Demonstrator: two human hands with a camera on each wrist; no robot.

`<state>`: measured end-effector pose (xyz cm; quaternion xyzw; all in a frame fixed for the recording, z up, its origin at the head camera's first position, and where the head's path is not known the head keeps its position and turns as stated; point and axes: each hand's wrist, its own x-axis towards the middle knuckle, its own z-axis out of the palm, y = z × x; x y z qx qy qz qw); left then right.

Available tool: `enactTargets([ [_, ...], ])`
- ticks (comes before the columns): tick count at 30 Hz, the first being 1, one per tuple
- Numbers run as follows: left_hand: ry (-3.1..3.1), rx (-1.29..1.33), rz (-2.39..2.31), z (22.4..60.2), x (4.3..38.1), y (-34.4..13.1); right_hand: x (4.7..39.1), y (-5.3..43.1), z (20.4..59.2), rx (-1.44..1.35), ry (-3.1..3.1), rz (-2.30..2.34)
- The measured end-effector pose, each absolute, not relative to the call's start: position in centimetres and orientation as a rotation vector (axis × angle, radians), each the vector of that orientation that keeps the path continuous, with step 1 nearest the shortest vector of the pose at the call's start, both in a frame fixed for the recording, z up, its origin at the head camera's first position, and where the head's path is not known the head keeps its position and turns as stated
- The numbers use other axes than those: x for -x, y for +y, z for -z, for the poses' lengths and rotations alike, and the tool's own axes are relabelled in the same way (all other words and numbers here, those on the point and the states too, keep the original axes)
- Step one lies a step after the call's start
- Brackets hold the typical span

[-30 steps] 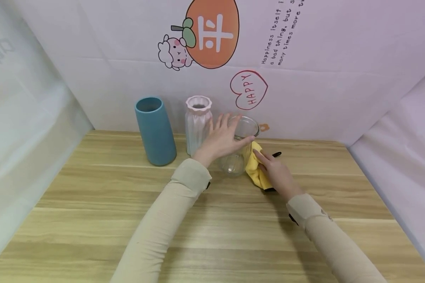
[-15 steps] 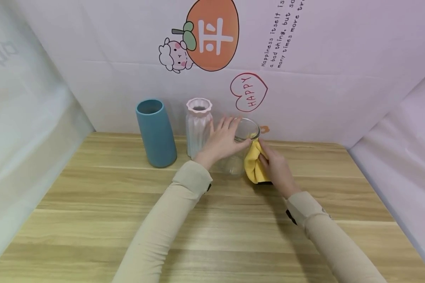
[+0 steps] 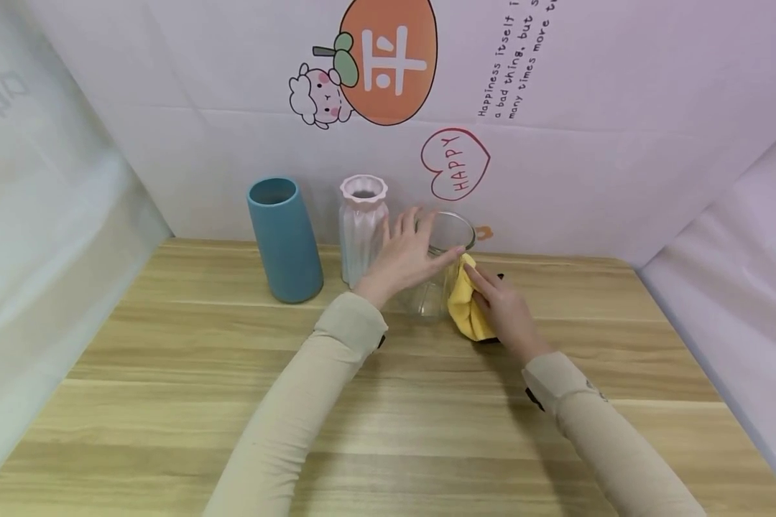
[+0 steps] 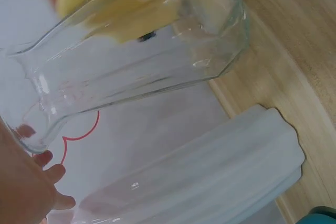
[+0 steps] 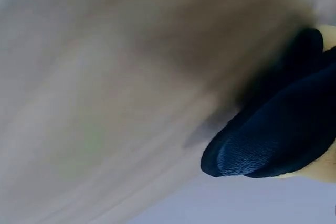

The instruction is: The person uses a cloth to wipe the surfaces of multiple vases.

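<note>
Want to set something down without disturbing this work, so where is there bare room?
Bare tabletop shows between the left sleeve and right sleeve, left of the blue vase, and right of the right hand. The back middle is crowded: pink vase, left hand, glass vase and yellow cloth cluster closely.

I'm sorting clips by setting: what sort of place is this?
Probably a staged tabletop booth, judging by the wooden table, the printed backdrop and the white side sheets.
</note>
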<state>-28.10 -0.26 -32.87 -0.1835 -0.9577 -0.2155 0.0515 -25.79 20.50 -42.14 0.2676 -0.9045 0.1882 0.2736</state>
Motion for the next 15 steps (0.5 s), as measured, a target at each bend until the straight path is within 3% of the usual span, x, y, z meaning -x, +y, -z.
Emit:
enactTargets([
  [7,-2.884,0.560,0.619,32.8,28.0,-0.2,25.4,21.3,43.4,-0.721,-2.603,-0.412],
  [15,-2.927,0.605,0.646,32.5,27.7,-0.2,25.5,20.0,41.4,-0.585,-2.461,-0.684],
])
